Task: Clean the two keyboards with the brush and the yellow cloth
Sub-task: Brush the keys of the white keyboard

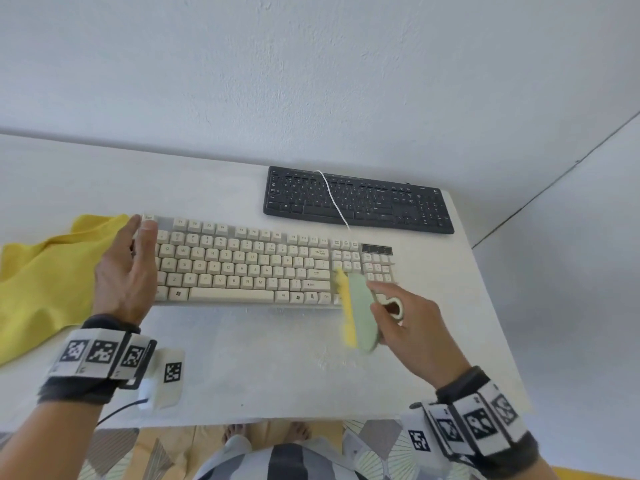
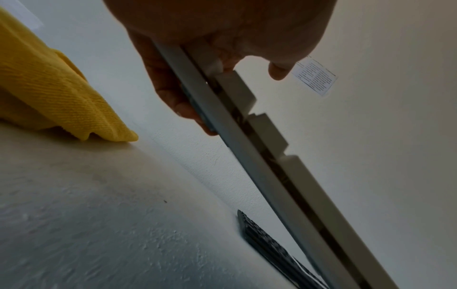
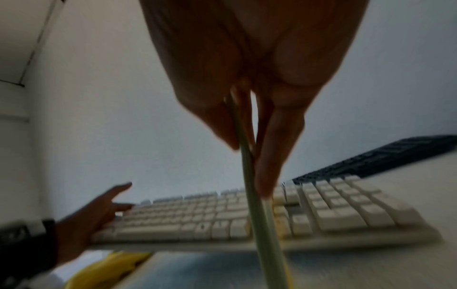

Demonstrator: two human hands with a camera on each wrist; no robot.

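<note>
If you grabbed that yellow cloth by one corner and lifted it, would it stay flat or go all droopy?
Probably droopy: the yellow cloth already lies in soft folds and wrinkles on the table, so it likely bends anywhere. It looks thin and woven, so probably light. Its ribbed weave should make it easy to grip, not slippery.

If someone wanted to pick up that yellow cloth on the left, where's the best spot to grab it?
I'd pinch a raised fold of the yellow cloth near its right edge, coming from above. It lies crumpled on the white table with ridges standing up, so fingers can close on one without scraping the surface. It also runs off the table's left edge. The left hand at the white keyboard is nearest.
</note>
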